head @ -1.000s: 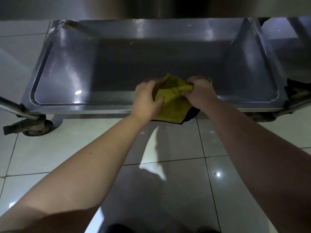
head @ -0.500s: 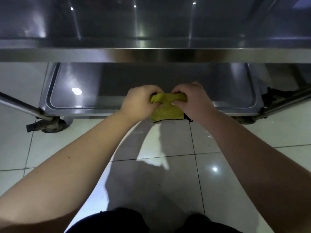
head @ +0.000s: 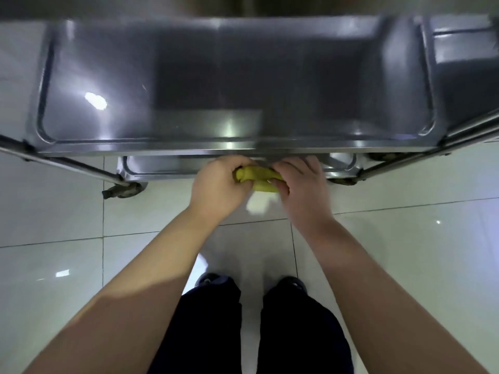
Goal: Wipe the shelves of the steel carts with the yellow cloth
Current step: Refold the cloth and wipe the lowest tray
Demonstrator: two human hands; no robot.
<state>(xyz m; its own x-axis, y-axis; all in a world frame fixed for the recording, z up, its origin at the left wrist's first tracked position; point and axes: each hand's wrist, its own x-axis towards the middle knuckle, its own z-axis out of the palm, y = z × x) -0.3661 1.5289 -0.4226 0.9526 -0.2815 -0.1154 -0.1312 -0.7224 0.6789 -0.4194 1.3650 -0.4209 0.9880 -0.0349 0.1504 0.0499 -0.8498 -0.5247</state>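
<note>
Person stands at front edge of steel cart (head: 399, 147), over tiled floor (head: 54, 225)
Grip: left hand (head: 216, 184) has fingers curled tight round left end of yellow cloth (head: 256, 175); right hand (head: 299, 184) has fingers and thumb curled, pinching right end
Cloth bunched into short roll between hands, held in air just in front of lower shelf (head: 162, 166) rim, below front edge of upper shelf (head: 243, 76)
Glare spots on upper shelf
At cart's near left corner, caster wheel (head: 124, 190)
At far right, second cart shelf (head: 464, 49)
Bottom of view: dark trousers (head: 210, 319)
</note>
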